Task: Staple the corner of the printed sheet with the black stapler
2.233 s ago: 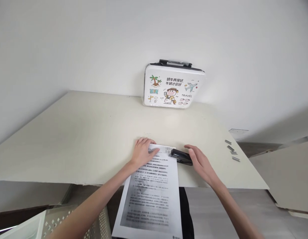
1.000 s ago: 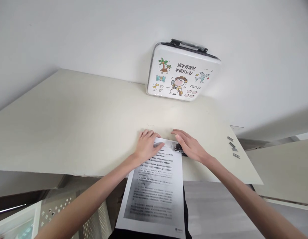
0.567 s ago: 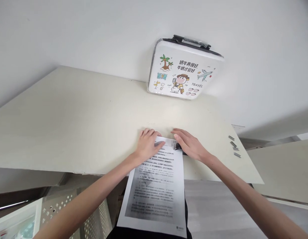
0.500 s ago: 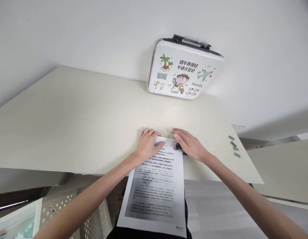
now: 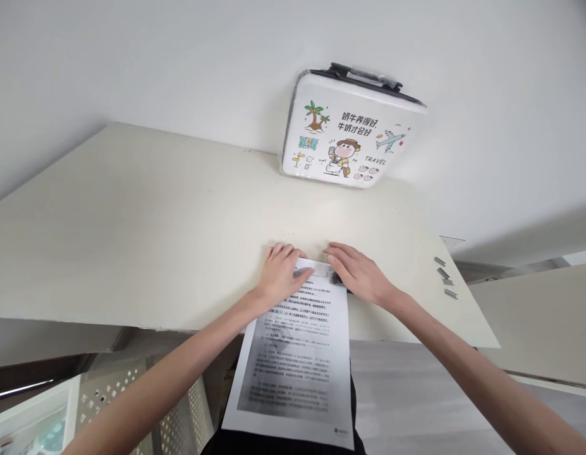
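Observation:
A printed sheet of paper (image 5: 295,354) lies over the near edge of the cream table (image 5: 145,240), its lower half hanging off. My left hand (image 5: 279,277) lies flat on the sheet's top left corner, fingers spread. My right hand (image 5: 356,273) presses palm-down on a black stapler (image 5: 339,280) at the sheet's top right corner. The hand covers almost all of the stapler, so only its dark tip shows.
A white carry case (image 5: 352,136) with cartoon prints and a black handle leans against the wall at the back. Several loose staple strips (image 5: 444,278) lie near the table's right edge. A white perforated rack (image 5: 145,404) stands under the table at the left.
My right hand has moved from beside the stapler onto its top and now covers it. The left hand stays on the sheet. The view has tilted slightly.

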Demonstrator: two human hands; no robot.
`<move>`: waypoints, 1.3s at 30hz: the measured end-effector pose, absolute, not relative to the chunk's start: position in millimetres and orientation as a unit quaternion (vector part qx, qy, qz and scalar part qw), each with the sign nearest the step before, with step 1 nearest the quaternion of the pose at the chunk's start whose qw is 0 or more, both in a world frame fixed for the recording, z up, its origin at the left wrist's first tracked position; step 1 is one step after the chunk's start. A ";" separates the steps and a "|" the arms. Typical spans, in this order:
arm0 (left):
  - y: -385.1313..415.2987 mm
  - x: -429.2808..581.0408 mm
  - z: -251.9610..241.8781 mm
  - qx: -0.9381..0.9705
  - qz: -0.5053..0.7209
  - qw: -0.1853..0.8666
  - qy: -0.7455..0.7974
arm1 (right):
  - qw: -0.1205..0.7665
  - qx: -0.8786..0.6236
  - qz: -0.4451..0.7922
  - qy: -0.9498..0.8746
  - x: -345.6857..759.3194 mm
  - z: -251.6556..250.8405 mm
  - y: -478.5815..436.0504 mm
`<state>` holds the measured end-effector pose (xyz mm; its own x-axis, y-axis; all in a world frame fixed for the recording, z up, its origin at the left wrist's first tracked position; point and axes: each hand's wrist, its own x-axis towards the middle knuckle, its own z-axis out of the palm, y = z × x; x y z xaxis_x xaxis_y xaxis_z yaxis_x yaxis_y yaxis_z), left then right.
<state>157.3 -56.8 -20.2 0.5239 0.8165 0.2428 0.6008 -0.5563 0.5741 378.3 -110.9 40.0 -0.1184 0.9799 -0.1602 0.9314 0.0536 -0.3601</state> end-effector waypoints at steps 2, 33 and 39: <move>-56.9 157.2 -20.3 0.846 0.250 0.215 0.418 | 0.050 -0.655 0.180 -0.733 378.4 38.0 -109.8; -55.9 154.3 -17.9 0.844 0.257 0.203 0.424 | -0.012 -0.655 0.061 -0.753 357.3 25.0 -102.5; -55.0 153.0 -12.0 0.851 0.244 0.203 0.419 | 0.215 -0.657 0.126 -0.712 375.8 33.1 -128.5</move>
<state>153.0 -55.0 -12.0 0.5295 0.8123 0.2447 0.6146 -0.5661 0.5494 375.8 -128.5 33.1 -0.0452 0.9892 0.1395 0.8807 0.1054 -0.4617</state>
